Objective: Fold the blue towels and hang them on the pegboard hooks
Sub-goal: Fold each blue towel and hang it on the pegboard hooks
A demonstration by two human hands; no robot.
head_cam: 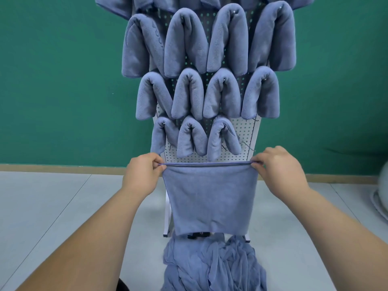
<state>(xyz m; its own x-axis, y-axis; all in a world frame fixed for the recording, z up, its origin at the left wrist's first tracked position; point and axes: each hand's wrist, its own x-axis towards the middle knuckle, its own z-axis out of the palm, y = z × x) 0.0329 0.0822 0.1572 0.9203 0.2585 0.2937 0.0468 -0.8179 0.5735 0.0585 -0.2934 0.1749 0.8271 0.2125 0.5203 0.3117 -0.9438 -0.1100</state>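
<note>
Green wall (52, 80) behind, grey floor (52, 206) below; hung towels (189, 91) hide most of the pegboard (243, 131), its top cut off. My left hand (142, 175) and right hand (281, 171) each pinch a top corner of a towel (210, 196) before it, above a pile (210, 265)

The top towel row (157, 4) is cropped above, the towel pile (214, 265) below; the white object (382, 192) at right is blurred.

1. The pegboard (244, 131) is stood on the floor (52, 206), before the wall (52, 80);
2. Folded towels (189, 95) are hung on it in rows;
3. The held towel (210, 196) is stretched before its lower part, pinched at the upper corners between the left hand (140, 175) and the right hand (281, 171);
4. A towel heap (212, 263) is laid on the floor beneath.
</note>
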